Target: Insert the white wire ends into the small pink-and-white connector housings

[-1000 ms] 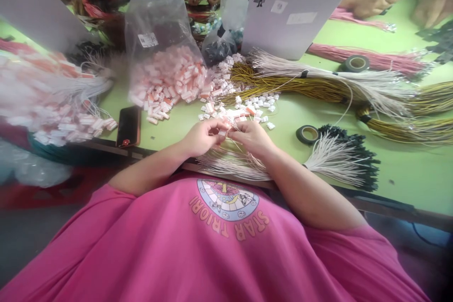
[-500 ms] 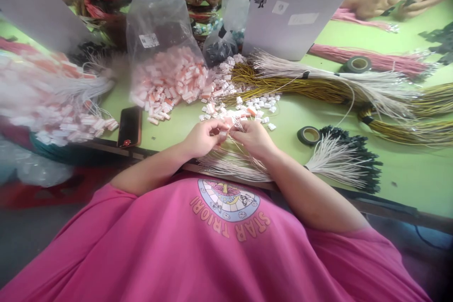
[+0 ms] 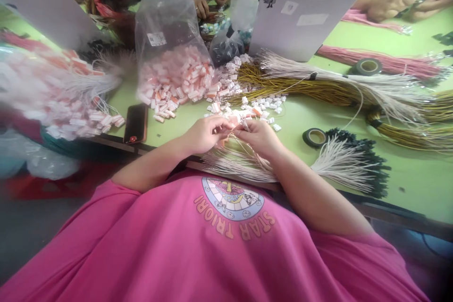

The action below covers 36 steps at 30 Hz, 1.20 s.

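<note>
My left hand point(image 3: 205, 134) and my right hand point(image 3: 260, 137) meet at the near edge of the green table point(image 3: 318, 113), fingertips pinched together. Between them sits a small white connector point(image 3: 236, 125) with thin wires running into it. A bundle of white wires point(image 3: 237, 163) lies under both hands and reaches back to my pink shirt. Loose white connectors point(image 3: 258, 104) are scattered just beyond my fingers.
A clear bag of pink-white connectors point(image 3: 177, 73) stands behind my hands, a phone point(image 3: 136, 123) to the left, a tape roll point(image 3: 314, 137) and black-tipped white wires point(image 3: 348, 163) to the right. Yellow wire bundles point(image 3: 318, 87) cross the middle. Other people's hands work at the far side.
My hands stay pinched together at the same spot, fingers shifting slightly. The view has tilted a little, so everything sits slightly lower and to the right.
</note>
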Motion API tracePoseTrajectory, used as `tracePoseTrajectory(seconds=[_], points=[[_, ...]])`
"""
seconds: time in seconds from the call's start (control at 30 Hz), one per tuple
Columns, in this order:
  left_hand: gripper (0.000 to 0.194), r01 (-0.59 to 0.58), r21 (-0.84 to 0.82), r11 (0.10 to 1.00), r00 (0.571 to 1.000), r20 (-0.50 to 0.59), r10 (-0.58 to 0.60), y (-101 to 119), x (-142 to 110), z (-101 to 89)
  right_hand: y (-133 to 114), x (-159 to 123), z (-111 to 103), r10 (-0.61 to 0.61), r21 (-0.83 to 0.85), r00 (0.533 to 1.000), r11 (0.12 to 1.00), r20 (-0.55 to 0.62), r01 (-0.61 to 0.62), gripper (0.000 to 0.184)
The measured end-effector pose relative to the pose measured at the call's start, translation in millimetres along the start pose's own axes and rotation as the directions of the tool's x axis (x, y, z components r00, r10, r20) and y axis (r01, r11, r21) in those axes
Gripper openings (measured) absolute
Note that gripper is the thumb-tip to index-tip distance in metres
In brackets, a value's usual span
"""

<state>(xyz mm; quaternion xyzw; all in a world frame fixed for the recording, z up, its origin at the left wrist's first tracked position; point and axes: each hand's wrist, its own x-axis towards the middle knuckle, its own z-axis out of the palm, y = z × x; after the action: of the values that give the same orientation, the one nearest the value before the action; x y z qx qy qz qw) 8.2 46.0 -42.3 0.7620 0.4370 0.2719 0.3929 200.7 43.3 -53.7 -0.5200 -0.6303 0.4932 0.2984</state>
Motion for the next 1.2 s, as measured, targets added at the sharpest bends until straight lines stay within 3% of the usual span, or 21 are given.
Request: tracePoseTrajectory(seconds=[0.1,0.17,0.23,0.3,0.4,0.5,0.6,0.67,0.73,0.8,0.9,1.07,1.2], points=[[0.021,-0.047,0.24,0.97,0.997,-0.043,0.059,-19.7,-6.0,-26.6,3.4,3.4,-5.4,-0.098,-0.006,0.995,0.995,0.004,0.098,0.011],[0.031,0.091,0.419,0.903,0.98,-0.201,-0.005,-41.7,-12.2,-51.6,4.9,5.2,-8.4,-0.121,0.028,0.992,0.992,-0.037,0.122,0.008],[0.025,0.276,0.585,0.762,0.937,-0.34,-0.078,-65.7,-18.6,-76.1,5.3,5.8,-10.2,-0.077,0.081,0.995,0.993,-0.061,0.082,0.009],[0.017,0.344,0.643,0.685,0.924,-0.36,-0.126,-85.9,-23.6,-93.8,4.9,5.7,-10.3,-0.004,0.144,1.0,0.99,-0.027,0.008,0.011],[0.008,0.314,0.627,0.713,0.941,-0.305,-0.146,-100.7,-26.2,-102.4,3.8,5.4,-8.1,0.072,0.288,0.996,0.954,0.044,-0.081,0.008],[0.009,0.274,0.576,0.77,0.945,-0.309,-0.106,-93.9,-24.4,-94.9,4.3,6.0,-5.4,0.104,0.408,0.993,0.906,0.05,-0.115,0.002],[0.013,0.223,0.521,0.824,0.944,-0.328,-0.048,-71.5,-22.4,-77.9,6.2,6.6,-4.5,0.105,0.43,0.992,0.894,0.063,-0.122,0.004],[0.015,0.175,0.352,0.919,0.953,-0.296,-0.068,-52.5,-21.8,-62.2,7.2,6.4,-5.3,0.062,0.367,0.995,0.926,0.079,-0.087,0.007],[0.022,0.115,0.013,0.993,0.977,-0.183,-0.111,-33.5,-20.9,-44.2,7.8,6.0,-6.5,0.014,0.282,0.996,0.959,0.089,-0.038,0.01],[0.029,0.087,-0.326,0.941,0.991,-0.065,-0.114,-17.7,-19.0,-26.5,8.1,5.5,-7.3,-0.008,0.245,0.995,0.969,0.1,-0.017,0.009],[0.024,0.124,-0.536,0.835,0.989,0.0,-0.147,-4.9,-14.2,-5.7,7.7,4.3,-6.8,-0.028,0.223,0.994,0.975,0.104,0.004,0.008],[0.038,0.258,-0.59,0.765,0.962,0.088,-0.257,-8.2,-7.8,8.0,0.5,-0.9,-3.2,-0.031,0.043,0.998,0.999,0.061,0.029,0.017],[0.033,0.28,-0.619,0.734,0.953,0.086,-0.292,-13.1,-6.4,9.4,-6.0,-3.6,-0.9,-0.081,-0.015,0.994,0.996,0.07,0.083,0.02]])
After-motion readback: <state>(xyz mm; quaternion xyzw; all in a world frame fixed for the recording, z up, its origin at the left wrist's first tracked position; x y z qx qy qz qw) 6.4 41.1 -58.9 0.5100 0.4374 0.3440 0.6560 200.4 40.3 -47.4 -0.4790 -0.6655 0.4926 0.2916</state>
